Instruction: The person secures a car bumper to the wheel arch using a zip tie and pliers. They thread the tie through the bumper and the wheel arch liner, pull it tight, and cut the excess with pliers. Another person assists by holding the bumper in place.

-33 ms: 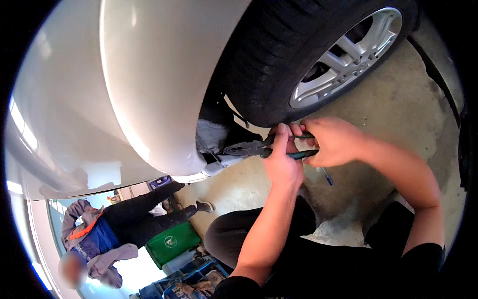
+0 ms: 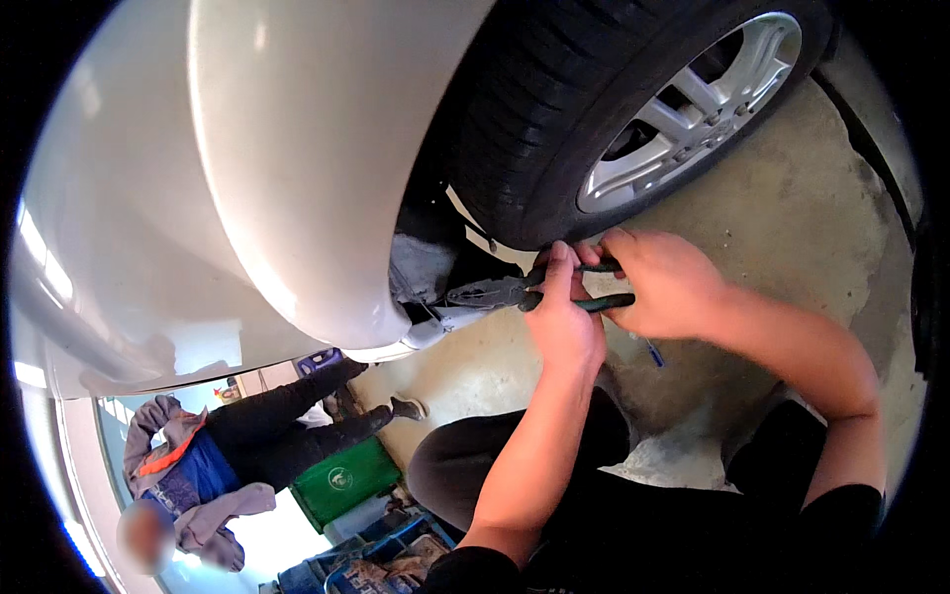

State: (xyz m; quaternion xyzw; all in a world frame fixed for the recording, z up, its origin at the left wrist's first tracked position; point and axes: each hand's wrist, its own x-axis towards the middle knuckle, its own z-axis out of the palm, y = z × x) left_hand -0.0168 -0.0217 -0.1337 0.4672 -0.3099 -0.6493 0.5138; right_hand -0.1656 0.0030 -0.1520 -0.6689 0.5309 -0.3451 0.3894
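Note:
Both my hands are wrapped on black-handled pliers (image 2: 485,295). My left hand (image 2: 564,322) grips them near the pivot, thumb pointing up, while my right hand (image 2: 663,282) holds the handle end. The jaws reach the lower rear edge of a white car's wheel-arch panel (image 2: 307,198), beside a grey liner (image 2: 421,267); whether they grip anything is too small to tell. Just above my fingers is the black tire (image 2: 524,129) with a silver alloy wheel (image 2: 693,129). A small blue tool (image 2: 655,353) lies on the concrete floor below my right hand.
Another person (image 2: 208,455) in dark trousers and a grey-orange jacket stands at the lower left. Near them are a green bin (image 2: 346,485) and blue containers (image 2: 327,564) with jumbled items. A dark strip (image 2: 871,168) runs along the right side. My bent knees are below my forearms.

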